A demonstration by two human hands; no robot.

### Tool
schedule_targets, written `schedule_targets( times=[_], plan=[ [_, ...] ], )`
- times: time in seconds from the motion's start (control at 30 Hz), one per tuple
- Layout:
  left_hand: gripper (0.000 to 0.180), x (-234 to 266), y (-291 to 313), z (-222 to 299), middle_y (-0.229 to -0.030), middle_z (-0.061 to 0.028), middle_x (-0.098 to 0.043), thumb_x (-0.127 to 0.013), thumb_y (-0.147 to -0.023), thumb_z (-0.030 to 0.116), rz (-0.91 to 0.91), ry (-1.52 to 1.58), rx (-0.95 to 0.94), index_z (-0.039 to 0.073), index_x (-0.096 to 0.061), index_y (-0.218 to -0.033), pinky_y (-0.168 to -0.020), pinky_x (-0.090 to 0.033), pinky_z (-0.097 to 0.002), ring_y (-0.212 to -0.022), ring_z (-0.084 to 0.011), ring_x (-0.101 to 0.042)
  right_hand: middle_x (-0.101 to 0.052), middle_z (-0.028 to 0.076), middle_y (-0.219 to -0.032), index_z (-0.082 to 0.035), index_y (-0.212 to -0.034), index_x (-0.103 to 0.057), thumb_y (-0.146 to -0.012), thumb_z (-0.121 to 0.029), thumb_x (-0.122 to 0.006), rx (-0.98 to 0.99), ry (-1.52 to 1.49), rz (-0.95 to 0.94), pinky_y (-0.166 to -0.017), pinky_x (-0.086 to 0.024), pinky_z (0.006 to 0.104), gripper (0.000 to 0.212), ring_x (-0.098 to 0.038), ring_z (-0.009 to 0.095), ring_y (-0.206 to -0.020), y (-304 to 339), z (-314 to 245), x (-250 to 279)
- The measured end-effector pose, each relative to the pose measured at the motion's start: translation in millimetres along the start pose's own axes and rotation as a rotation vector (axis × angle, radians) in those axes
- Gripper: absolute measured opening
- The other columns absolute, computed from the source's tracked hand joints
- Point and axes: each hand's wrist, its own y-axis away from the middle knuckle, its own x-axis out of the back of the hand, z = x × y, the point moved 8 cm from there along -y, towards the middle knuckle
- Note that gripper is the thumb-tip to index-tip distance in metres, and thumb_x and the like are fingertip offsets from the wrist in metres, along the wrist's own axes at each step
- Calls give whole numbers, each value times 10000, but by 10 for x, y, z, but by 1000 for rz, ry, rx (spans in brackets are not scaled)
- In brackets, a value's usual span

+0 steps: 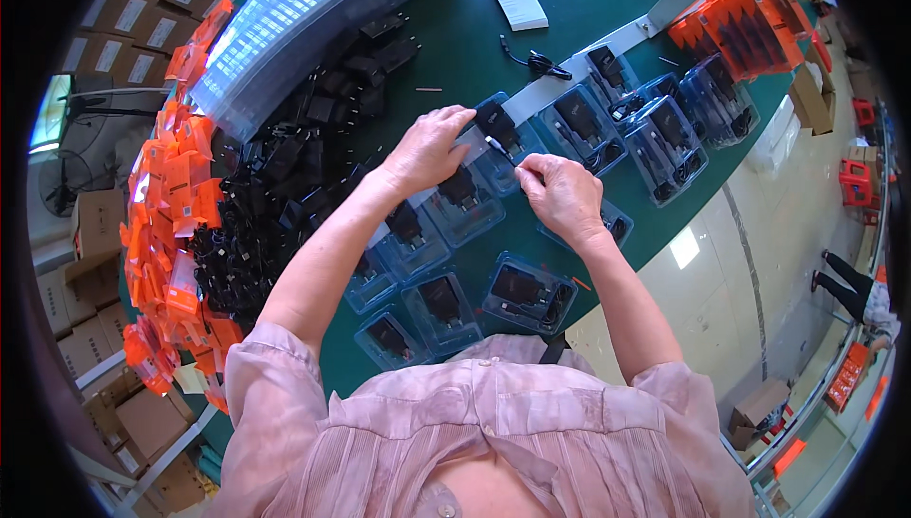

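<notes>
My right hand point(567, 197) pinches a black cable, whose pale plug end point(492, 142) points up and left from my fingers. My left hand point(432, 150) is beside a black charger point(495, 123) in a clear plastic tray. Its fingers reach to the charger's left edge with the thumb apart; whether they touch it is hard to make out. The cable end lies over that same tray point(497, 171). Below my left wrist, other clear trays hold black chargers point(405, 225). A tray point(617, 226) with a coiled cable shows partly behind my right wrist.
Loose chargers point(332, 96) and tangled cables point(232, 262) heap at the left, beside orange packaging cards point(171, 224). Stacked clear trays point(313, 25) stand behind. Filled trays point(664, 143), a coiled cable point(546, 65) and orange packs point(745, 25) lie at the right. A person point(859, 295) is far right.
</notes>
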Motion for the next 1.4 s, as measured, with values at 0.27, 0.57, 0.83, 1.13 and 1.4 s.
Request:
schedule_targets(
  times=[0.27,0.57,0.83,1.13,1.4],
  plan=[
    [331,-210,35,54,-1195,-199,-600,-643,-833,35,136,173,219,-26,-617,-1157,-950,-484,-384,-1086,-371,-594,-666,55,-834,-140,-861,-692,-895,-261,-573,112,350,52,-687,-514,430,173,-671,293,-807,-36,-166,14],
    [239,-8,328,339,-1134,-171,-648,-589,-852,-12,280,-93,-151,-30,-659,-1080,-954,-479,-398,-1067,-322,-616,-668,66,-843,-131,-867,-691,-897,-250,-568,91,347,-30,-700,-513,434,173,-671,301,-820,53,-62,-15],
    [401,-212,385,415,-1283,-161,-591,-615,-808,-33,135,-233,-181,17,-626,-1206,-1085,-396,-417,-1243,-317,-532,-693,78,-879,-120,-866,-696,-901,-244,-552,75,375,-38,-721,-530,437,193,-682,303,-848,22,-125,-71],
    [603,-364,317,422,-1456,-145,-419,-693,-750,-11,-113,-297,-142,120,-562,-1323,-1119,-353,-420,-1358,-313,-398,-706,100,-860,-114,-842,-708,-881,-248,-571,40,465,-32,-706,-543,425,195,-696,293,-822,-36,-129,-159],
    [534,-464,282,477,-1439,-177,-425,-643,-793,33,-84,-518,-137,80,-561,-1319,-1122,-344,-408,-1343,-340,-408,-710,118,-858,-93,-847,-692,-864,-265,-599,-37,480,27,-684,-555,411,197,-705,289,-798,62,-158,-124]
  ],
)
